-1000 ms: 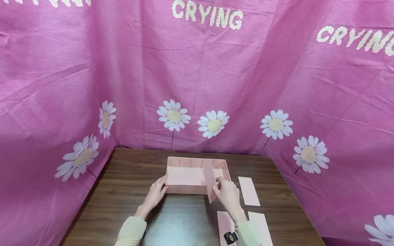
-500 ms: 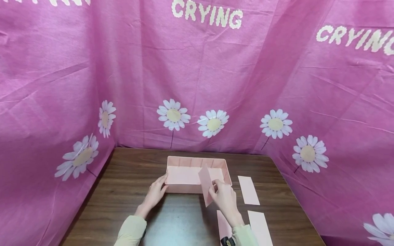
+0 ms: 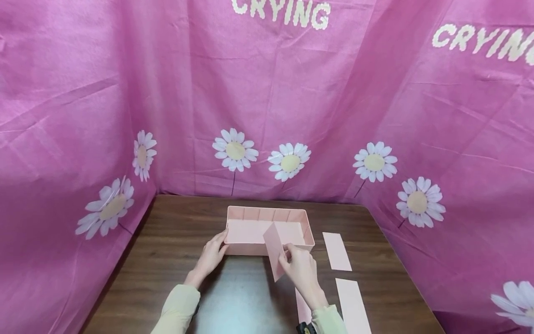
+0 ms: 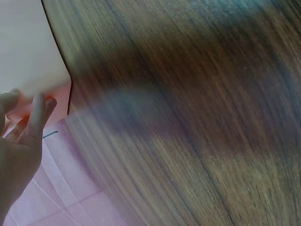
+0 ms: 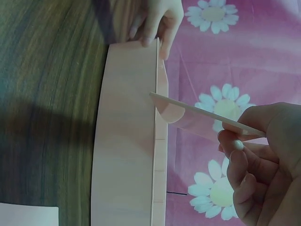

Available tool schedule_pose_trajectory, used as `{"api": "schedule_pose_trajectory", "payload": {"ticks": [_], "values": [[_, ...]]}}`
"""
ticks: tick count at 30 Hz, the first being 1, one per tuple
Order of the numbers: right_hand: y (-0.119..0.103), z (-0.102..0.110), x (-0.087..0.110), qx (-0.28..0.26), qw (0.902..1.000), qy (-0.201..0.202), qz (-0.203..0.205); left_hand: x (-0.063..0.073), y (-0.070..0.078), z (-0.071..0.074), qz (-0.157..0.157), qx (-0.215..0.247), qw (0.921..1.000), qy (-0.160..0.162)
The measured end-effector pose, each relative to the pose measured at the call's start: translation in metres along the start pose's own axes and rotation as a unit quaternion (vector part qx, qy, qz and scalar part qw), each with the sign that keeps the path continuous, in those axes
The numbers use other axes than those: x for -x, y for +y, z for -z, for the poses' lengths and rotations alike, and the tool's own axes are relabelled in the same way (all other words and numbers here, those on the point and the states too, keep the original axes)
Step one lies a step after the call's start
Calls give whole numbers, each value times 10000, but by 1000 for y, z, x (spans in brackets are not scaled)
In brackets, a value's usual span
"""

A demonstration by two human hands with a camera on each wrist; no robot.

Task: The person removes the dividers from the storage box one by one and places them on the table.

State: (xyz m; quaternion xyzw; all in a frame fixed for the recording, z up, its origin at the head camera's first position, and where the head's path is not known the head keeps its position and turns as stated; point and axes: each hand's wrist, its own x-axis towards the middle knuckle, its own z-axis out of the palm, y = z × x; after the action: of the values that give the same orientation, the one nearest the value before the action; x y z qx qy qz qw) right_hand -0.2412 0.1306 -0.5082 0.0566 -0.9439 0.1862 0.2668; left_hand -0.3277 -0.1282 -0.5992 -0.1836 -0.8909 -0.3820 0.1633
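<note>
A shallow pink open-topped box (image 3: 246,249) stands on the wooden table, with vertical ridges along its inner back wall. My left hand (image 3: 210,255) holds its front left corner, fingers along the end wall and thumb toward the front. Between thumb and fingers, my right hand (image 3: 300,271) pinches a thin pink rectangular panel (image 3: 273,253) by its edge. That panel is upright and tilted, overlapping the box's front right part in the head view. From the right wrist view, the panel's far corner appears close to the box's rim, and my left hand (image 5: 162,16) grips the box's end.
Right of the box lies a flat pale pink panel (image 3: 337,251). Nearer the front is another flat panel (image 3: 352,304), and a third panel (image 3: 303,306) lies partly under my right forearm. Pink daisy-printed cloth (image 3: 275,106) hangs around the table (image 3: 179,232).
My right hand has drawn the panel a little left and toward me, away from over the box. My left hand has stayed at the box's corner. The head view has tilted slightly.
</note>
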Motion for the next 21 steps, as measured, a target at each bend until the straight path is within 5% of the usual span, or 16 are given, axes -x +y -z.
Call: {"api": "schedule_pose_trajectory", "payload": {"ticks": [21], "values": [[-19,0,24,-242,9993,-263,-134,-1,3,3,35,30,10000,-76]]}}
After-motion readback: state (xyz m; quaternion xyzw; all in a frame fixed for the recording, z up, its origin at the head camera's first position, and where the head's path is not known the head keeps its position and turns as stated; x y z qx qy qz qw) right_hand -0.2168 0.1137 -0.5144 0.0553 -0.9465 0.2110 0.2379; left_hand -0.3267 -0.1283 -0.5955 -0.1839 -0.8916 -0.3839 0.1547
